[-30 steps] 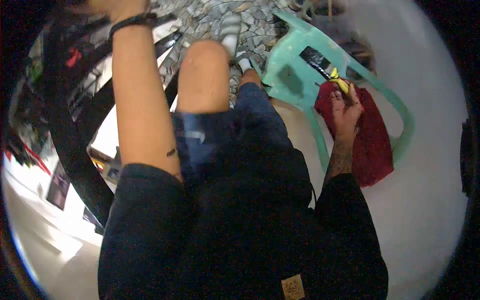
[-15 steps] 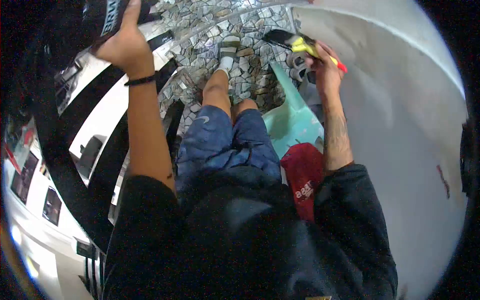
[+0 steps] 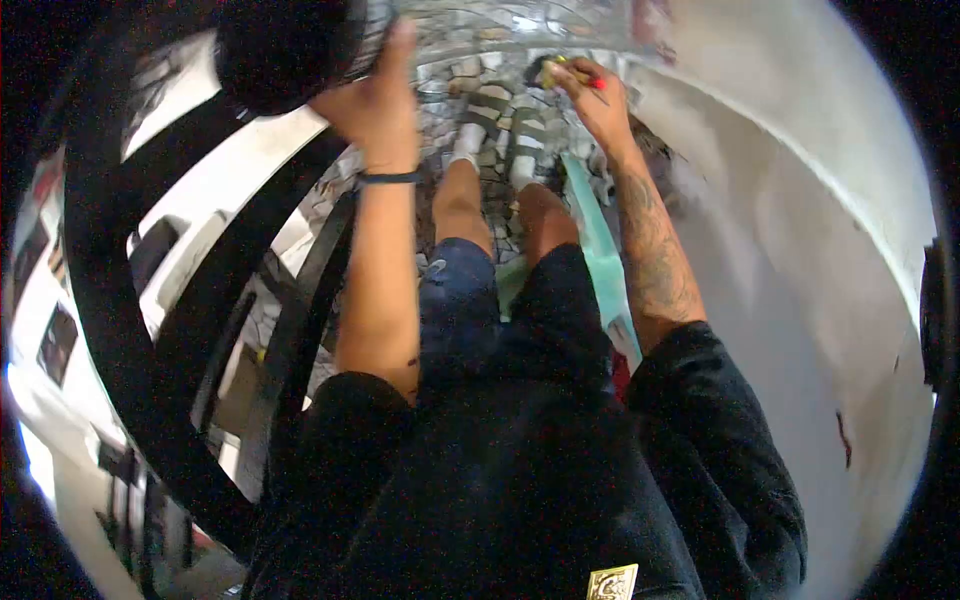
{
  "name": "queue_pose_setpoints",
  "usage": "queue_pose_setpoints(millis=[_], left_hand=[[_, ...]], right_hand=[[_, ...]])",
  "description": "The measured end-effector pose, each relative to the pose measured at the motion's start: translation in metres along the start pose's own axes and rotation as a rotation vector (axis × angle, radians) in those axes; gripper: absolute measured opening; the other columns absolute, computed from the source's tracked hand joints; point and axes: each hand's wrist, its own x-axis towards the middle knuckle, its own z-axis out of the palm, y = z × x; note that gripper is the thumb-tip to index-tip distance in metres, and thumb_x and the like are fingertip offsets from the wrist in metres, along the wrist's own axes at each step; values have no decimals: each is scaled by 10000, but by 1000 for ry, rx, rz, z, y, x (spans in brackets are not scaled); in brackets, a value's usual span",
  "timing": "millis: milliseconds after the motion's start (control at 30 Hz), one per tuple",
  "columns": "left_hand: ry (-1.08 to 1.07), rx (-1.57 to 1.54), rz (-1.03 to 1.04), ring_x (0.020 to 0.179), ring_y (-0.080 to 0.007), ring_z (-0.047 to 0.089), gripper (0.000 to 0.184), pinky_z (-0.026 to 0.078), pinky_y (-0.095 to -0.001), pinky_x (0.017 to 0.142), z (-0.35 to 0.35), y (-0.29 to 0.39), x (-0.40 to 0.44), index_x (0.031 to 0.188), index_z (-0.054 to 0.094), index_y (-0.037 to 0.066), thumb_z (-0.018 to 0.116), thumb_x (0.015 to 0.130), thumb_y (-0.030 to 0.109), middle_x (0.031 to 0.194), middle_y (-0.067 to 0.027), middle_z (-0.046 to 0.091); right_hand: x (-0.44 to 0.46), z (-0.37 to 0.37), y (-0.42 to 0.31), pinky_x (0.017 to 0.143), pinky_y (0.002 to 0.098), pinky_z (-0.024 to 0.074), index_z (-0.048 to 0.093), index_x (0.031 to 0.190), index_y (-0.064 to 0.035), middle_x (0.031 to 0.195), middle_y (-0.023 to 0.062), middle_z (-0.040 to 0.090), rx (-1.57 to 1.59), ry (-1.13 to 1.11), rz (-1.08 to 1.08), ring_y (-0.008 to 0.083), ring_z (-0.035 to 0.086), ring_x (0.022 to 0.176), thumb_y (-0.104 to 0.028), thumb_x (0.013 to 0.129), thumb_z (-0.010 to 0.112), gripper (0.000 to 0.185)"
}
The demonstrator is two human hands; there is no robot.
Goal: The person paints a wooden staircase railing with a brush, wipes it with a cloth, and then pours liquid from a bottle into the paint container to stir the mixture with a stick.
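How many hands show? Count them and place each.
2: left hand, upper left, at a dark round object; right hand, top, right of centre, gripping a brush.

Stone floor ahead, feet on it, between left hand and right hand. Left hand sits at the near right edge of an object, can't identify it; bars left of left arm. Brush in right hand, bristle end to the left, just past the feet. Chair between right leg and right forearm. Cloth at chair's near end, mostly hidden. Wall along far right.
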Motion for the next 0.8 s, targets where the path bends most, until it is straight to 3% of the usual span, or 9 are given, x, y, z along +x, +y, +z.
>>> queue_pose_setpoints(millis=[33,100,167,233,300,433,533,667,800], left_hand=[[38,193,-112,991,-219,570,528,430,-370,888,2,12,-4,1071,591,-44,824,679,223,1115,-118,609],[-81,-5,-228,665,-166,575,363,477,-350,690,-1,11,-16,789,624,-85,805,714,221,742,-53,636],[-127,304,-406,701,-178,576,323,481,-345,707,-4,1,-25,851,614,-70,783,737,181,741,-58,610],[-21,-186,40,964,-228,597,340,458,-333,858,16,-21,-24,1001,607,-68,742,756,125,1056,-140,634],[-292,-327,-52,933,-236,619,398,470,-335,829,8,-23,-24,1060,597,-45,754,728,110,1060,-140,645],[-401,-421,206,1037,-244,580,627,451,-344,872,-11,-29,-46,1292,422,31,724,750,117,1170,-150,595],[-306,-499,305,994,-296,594,642,454,-333,928,-47,-25,-94,1242,474,-10,756,717,229,1155,-135,597],[-455,431,519,1104,-301,548,845,422,-344,972,-135,-35,-168,1284,412,-2,836,625,312,1261,-143,534],[-543,439,118,1193,-281,492,824,381,-363,1024,-240,12,-265,1327,369,8,775,690,336,1304,-154,498]], right_hand=[[-1,17,18,595,242,434,674,949,-13,747,18,631,133,9,-10,90,525,629,-310,834,682,319],[-4,50,34,593,213,435,653,976,15,777,15,629,325,11,86,82,541,643,-278,870,645,312],[-3,85,51,562,248,457,642,1029,20,797,49,640,571,-4,94,115,567,630,-297,856,654,362],[10,120,50,574,239,465,619,1074,24,798,58,641,661,-62,47,112,579,652,-243,856,658,347],[9,152,65,573,241,466,614,1084,23,801,60,642,659,-159,-44,109,580,656,-225,852,663,344],[17,195,87,562,233,448,625,1072,10,793,45,637,644,-277,-163,95,563,643,-220,854,657,319],[8,207,99,553,228,434,633,1062,0,788,34,633,618,-337,-221,85,551,633,-216,855,651,300],[-13,201,107,542,220,416,645,1050,-14,780,18,628,571,-397,-266,72,534,620,-211,856,644,277],[-39,190,82,532,212,400,658,1044,-39,772,2,625,541,-511,-368,61,520,604,-220,860,639,258]])
